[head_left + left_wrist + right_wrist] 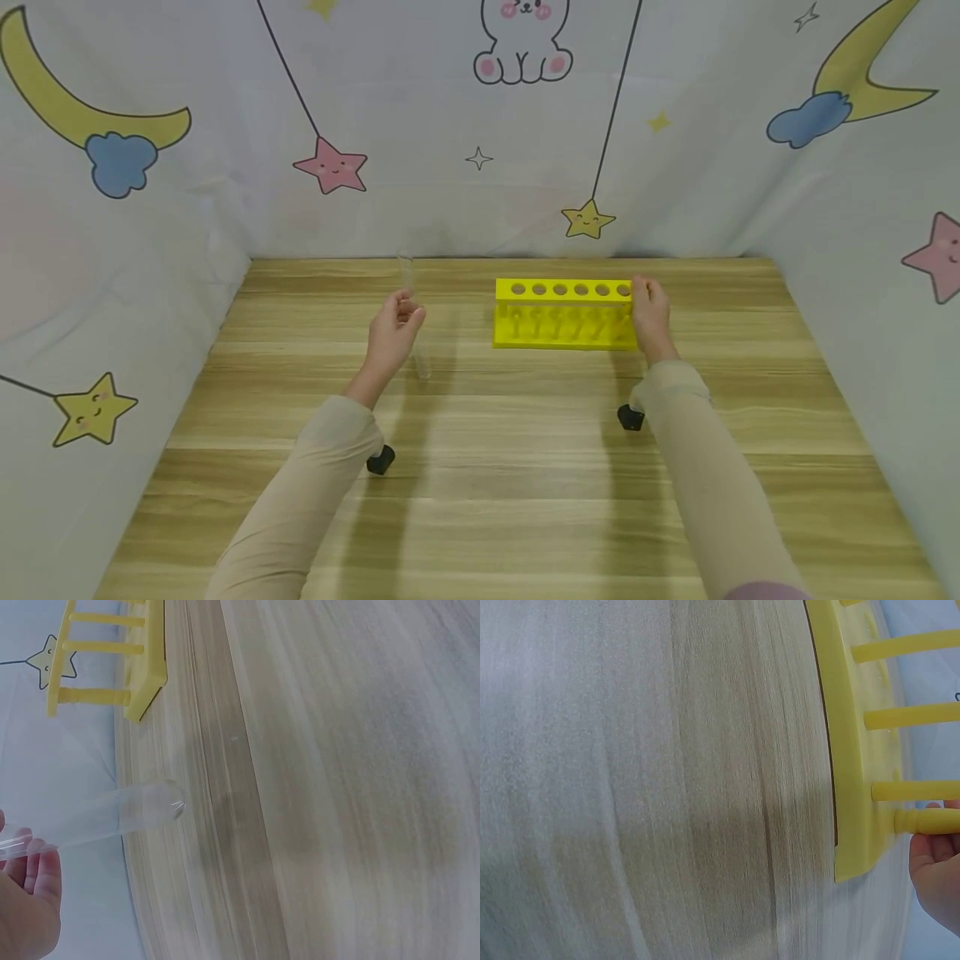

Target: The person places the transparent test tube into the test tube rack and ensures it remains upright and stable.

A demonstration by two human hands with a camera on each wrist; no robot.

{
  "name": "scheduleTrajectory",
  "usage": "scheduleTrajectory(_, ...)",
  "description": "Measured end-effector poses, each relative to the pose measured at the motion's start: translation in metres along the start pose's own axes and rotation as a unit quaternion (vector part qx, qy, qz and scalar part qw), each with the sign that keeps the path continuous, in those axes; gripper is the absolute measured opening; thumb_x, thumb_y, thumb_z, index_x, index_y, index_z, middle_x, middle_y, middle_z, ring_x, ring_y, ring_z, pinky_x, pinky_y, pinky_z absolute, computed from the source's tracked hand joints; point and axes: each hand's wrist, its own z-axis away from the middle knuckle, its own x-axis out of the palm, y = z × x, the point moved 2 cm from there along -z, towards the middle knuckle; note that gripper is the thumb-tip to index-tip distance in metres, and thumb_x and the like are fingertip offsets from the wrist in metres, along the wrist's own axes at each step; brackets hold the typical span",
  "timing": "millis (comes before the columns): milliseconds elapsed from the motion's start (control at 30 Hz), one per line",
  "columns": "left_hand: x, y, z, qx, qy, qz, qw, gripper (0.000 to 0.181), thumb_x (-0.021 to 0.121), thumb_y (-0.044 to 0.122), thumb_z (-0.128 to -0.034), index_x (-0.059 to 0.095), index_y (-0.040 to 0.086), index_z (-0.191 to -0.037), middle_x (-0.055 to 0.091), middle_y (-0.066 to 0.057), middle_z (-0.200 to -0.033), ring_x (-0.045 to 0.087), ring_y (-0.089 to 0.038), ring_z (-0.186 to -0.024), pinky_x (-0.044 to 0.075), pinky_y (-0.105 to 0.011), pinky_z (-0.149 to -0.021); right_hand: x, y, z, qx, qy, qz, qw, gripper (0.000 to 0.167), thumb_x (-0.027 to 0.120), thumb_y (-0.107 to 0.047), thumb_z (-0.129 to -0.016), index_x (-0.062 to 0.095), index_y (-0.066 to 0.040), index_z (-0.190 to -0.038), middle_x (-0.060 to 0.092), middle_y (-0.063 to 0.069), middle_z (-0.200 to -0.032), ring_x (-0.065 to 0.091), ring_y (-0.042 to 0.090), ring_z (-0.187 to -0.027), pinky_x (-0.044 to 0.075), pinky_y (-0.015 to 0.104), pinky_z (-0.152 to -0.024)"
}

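Nearest the head camera: my left sleeve [277,508], pale, entering at the lower left of the frame, and my right sleeve [723,483], same cloth, at the lower right. A small black block shows by each cuff.

Left hand [393,329], left of centre: fingertips and thumb pinch a clear test tube [422,362]. Tube tilted, upper end near the back edge of the wooden table [517,492], lower end angled toward the frame's centre. In the left wrist view its closed end is rounded and points right, well apart from the rack. Whether it touches the table, I cannot tell.

Right hand [652,317], right of centre: thumb and fingers grip the end post of a yellow rack [566,327]. Rack upright on the table, six round holes along its top bar, a row of pegs below.

Behind, across the top: white cloth [420,92] printed with stars and moons.
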Motion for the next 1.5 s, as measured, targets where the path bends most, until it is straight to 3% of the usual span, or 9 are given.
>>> scheduleTrajectory(167,0.001,0.004,0.0,0.012,0.0,0.002,0.9999,0.039,0.05,0.02,-0.0901,0.04,0.003,-0.124,0.057,-0.015,-0.109,0.053,-0.025,-0.102,0.045,-0.036,-0.09,0.0,0.0,0.001,-0.005,0.007,-0.002,1.0,0.026,0.031,-0.042,-0.094,0.041,-0.02,-0.087,0.045,-0.006,-0.09,0.035,0.009,-0.067,0.031,0.021,-0.061)
scheduleTrajectory(400,0.001,0.008,-0.001,0.037,0.0,-0.015,0.9992,0.039,0.048,0.021,-0.0912,0.039,0.004,-0.125,0.056,-0.014,-0.11,0.053,-0.025,-0.102,0.046,-0.038,-0.089,0.0,-0.001,0.004,-0.022,-0.007,0.009,0.9997,0.027,0.029,-0.04,-0.095,0.038,-0.017,-0.084,0.035,0.001,-0.076,0.029,0.008,-0.055,0.03,0.021,-0.053)
scheduleTrajectory(733,0.002,0.016,-0.003,0.046,0.021,0.003,0.9987,0.037,0.05,0.019,-0.09,0.041,0.004,-0.123,0.056,-0.014,-0.107,0.053,-0.024,-0.103,0.047,-0.035,-0.087,-0.001,-0.001,0.004,-0.019,-0.007,0.008,0.9998,0.03,0.029,-0.045,-0.093,0.041,-0.018,-0.09,0.039,0.004,-0.081,0.029,0.007,-0.055,0.03,0.021,-0.054)
scheduleTrajectory(1033,0.004,0.023,-0.003,0.068,0.037,0.026,0.9967,0.035,0.05,0.015,-0.0895,0.041,0.001,-0.12,0.056,-0.017,-0.105,0.054,-0.025,-0.104,0.047,-0.033,-0.088,-0.001,-0.002,0.004,-0.01,-0.007,0.0,0.9999,0.027,0.03,-0.042,-0.094,0.039,-0.018,-0.086,0.038,0.003,-0.079,0.028,0.006,-0.052,0.029,0.02,-0.051)
scheduleTrajectory(1500,0.004,0.032,-0.001,0.096,0.05,0.009,0.9941,0.035,0.05,0.014,-0.0898,0.041,0.0,-0.121,0.055,-0.016,-0.108,0.054,-0.027,-0.104,0.047,-0.033,-0.089,0.0,-0.002,0.003,-0.008,-0.003,0.004,1.0,0.026,0.03,-0.041,-0.094,0.041,-0.018,-0.089,0.04,0.001,-0.083,0.031,0.009,-0.06,0.03,0.022,-0.057)
